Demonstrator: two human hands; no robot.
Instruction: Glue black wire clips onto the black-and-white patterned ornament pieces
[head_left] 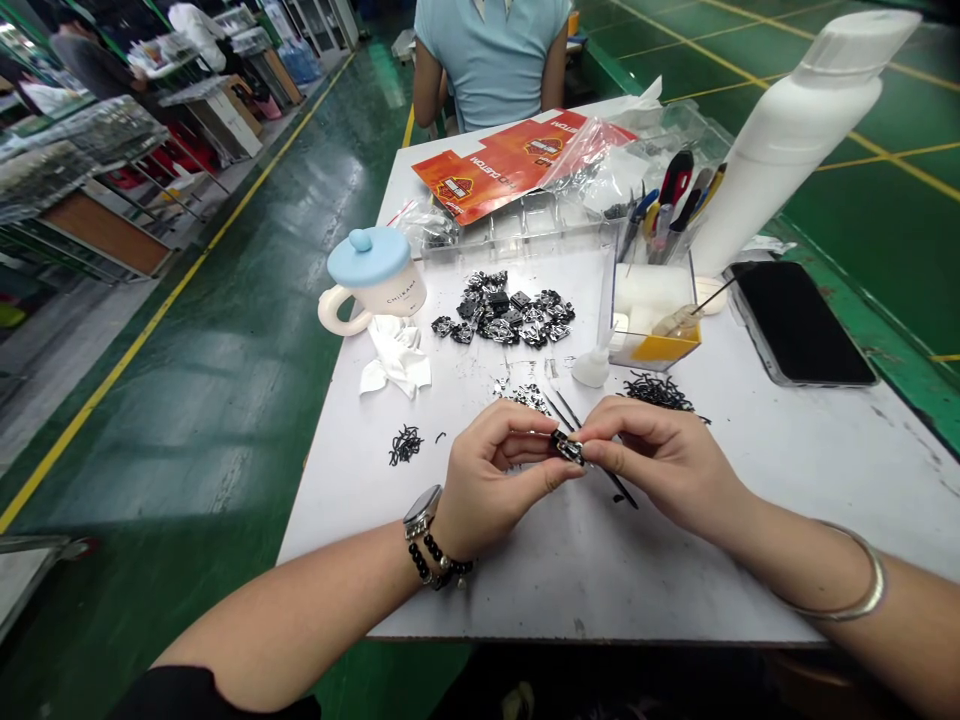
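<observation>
Left hand (487, 480) and right hand (664, 465), frame centre, both grip small black-and-silver part (568, 447), apparently steadying it for fingertip work.

Place: factory or workshop floor, small-parts assembly.
Floor: green, glossy, yellow lane lines (176, 290).
Left side: row of workbenches (82, 160), people at them.
Ahead: seated person in light blue (491, 60).
Near table (360, 480): heap of small black-and-metal parts (502, 310), tweezers (600, 460), tool holder (654, 310).
</observation>
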